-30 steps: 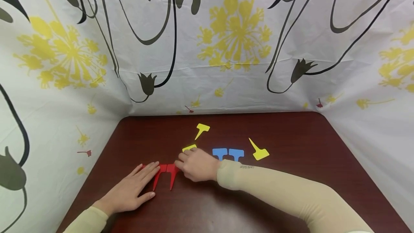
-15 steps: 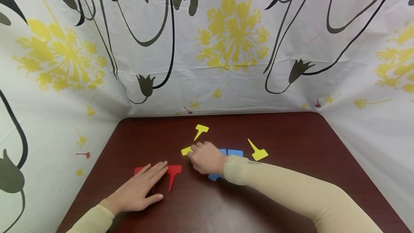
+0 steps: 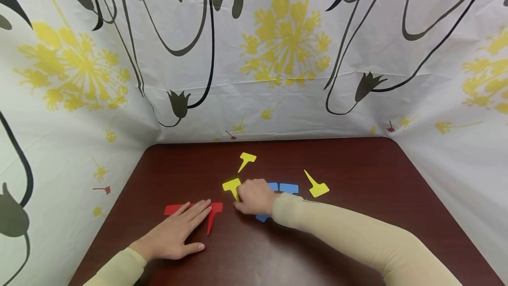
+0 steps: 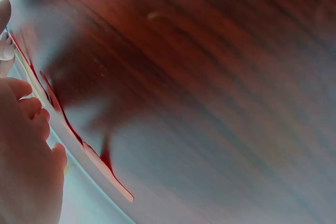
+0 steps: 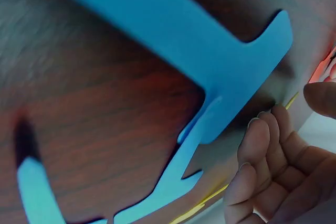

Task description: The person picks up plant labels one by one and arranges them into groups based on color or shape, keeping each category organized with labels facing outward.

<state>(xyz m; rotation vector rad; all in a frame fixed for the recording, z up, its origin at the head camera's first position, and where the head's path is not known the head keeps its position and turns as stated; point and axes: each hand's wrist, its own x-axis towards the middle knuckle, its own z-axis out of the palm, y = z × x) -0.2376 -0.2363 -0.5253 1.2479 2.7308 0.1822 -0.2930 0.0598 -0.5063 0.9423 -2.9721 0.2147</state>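
Note:
On the dark table my left hand (image 3: 174, 233) lies flat across a row of red T-shaped plant labels (image 3: 214, 208), partly covering them. In the left wrist view the red labels (image 4: 107, 171) show as thin slivers beside the fingers. My right hand (image 3: 255, 197) is at the pointed stem of a yellow T-shaped plant label (image 3: 231, 185). Its fingers are bent, and in the right wrist view a gap shows between thumb and forefinger, with a yellow tip (image 5: 292, 100) close by. Blue T-shaped plant labels (image 3: 289, 188) lie partly hidden behind and under the right hand and sleeve.
A second yellow label (image 3: 248, 159) lies toward the back of the table (image 3: 186, 162). Another yellow label (image 3: 318, 189) lies to the right, past the blue ones. Patterned white cloth (image 3: 222, 122) encloses the back and sides.
My right hand has left the right end of the red row and moved rightward to the yellow label's stem. The left hand has slid slightly right over the red labels.

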